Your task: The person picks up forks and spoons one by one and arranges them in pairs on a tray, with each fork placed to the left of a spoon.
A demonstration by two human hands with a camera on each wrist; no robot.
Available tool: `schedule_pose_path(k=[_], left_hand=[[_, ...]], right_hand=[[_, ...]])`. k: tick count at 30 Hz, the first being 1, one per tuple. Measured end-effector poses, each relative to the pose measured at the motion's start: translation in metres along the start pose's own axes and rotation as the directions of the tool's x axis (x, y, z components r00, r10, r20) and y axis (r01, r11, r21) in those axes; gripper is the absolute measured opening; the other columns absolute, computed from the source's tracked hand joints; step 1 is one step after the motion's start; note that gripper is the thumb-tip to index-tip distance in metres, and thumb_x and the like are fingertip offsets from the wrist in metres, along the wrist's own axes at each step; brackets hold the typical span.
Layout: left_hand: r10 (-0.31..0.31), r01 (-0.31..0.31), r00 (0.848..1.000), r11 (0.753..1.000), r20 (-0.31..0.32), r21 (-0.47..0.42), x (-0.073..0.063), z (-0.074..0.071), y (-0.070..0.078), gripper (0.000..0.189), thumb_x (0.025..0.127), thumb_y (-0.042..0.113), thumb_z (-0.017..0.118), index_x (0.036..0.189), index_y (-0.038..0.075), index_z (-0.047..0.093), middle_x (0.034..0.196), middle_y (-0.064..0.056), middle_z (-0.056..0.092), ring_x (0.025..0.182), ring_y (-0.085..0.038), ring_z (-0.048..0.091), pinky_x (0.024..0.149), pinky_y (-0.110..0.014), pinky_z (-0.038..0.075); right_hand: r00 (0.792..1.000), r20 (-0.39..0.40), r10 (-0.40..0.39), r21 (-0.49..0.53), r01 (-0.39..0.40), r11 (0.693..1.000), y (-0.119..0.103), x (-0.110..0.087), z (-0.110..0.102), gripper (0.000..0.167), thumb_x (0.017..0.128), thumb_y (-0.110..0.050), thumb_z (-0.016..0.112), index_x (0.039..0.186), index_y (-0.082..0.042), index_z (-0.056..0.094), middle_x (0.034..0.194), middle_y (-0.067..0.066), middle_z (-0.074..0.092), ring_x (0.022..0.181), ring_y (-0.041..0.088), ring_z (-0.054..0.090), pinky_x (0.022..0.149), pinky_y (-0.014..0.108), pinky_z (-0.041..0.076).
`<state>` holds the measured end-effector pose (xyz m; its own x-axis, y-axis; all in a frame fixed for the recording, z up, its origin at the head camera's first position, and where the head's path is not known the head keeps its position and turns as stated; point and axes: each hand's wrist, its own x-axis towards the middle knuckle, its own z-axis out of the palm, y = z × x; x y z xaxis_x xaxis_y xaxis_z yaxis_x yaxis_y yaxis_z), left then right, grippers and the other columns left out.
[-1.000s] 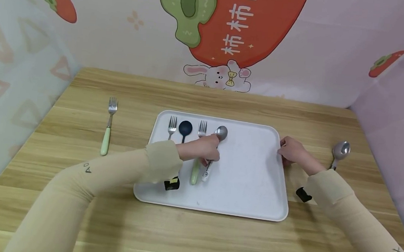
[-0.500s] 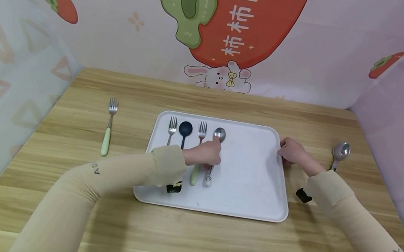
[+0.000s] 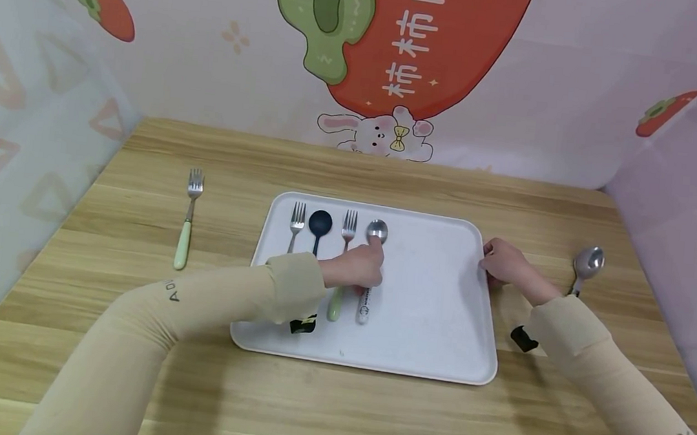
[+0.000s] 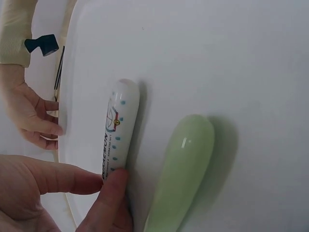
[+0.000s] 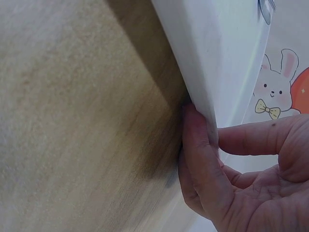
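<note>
My left hand pinches a metal spoon with a white printed handle, which lies upright in the row on the white tray. In the left wrist view, thumb and finger meet on the printed handle. Close beside it lies a fork with a green handle. Further left on the tray are a black spoon and another fork, their lower parts hidden by my sleeve. My right hand grips the tray's right rim, thumb inside and fingers underneath.
A green-handled fork lies on the wooden table left of the tray. To the right lies another metal spoon, partly behind my right wrist. A printed backdrop stands behind the table and along its sides.
My left hand has shifted the spoon slightly left and turned it, so that its handle now runs nearly parallel to the fork beside it. My right hand stays at the tray rim.
</note>
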<state>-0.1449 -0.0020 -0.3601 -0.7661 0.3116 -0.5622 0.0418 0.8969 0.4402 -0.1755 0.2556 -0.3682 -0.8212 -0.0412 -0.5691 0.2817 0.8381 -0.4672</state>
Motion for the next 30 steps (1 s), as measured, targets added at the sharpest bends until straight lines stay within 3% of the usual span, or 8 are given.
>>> schedule_pose_path(k=[15,30], left_hand=[[0.009,-0.009,1.000,1.000,-0.006,0.000,-0.0013,0.0005,-0.0025,0.071,0.087,0.005,0.053,0.138,-0.011,0.006,0.068,-0.012,0.057,0.051,-0.017,0.059,0.047,-0.023,0.050],[-0.029,0.029,1.000,1.000,0.001,0.003,-0.0012,-0.0004,-0.0001,0.070,0.087,0.007,0.052,0.138,-0.010,0.007,0.069,-0.012,0.059,0.050,-0.016,0.059,0.044,-0.022,0.047]], right_hand=[[1.000,-0.006,-0.004,-0.002,0.004,1.000,0.0003,0.0003,0.0016,0.036,0.086,-0.003,0.043,0.117,0.015,0.035,0.101,0.026,0.048,0.061,0.016,0.058,0.055,0.028,0.053],[1.000,-0.007,0.002,-0.007,-0.002,1.000,0.0002,-0.0003,0.0002,0.036,0.086,-0.003,0.043,0.117,0.015,0.035,0.100,0.025,0.048,0.062,0.017,0.058,0.055,0.028,0.053]])
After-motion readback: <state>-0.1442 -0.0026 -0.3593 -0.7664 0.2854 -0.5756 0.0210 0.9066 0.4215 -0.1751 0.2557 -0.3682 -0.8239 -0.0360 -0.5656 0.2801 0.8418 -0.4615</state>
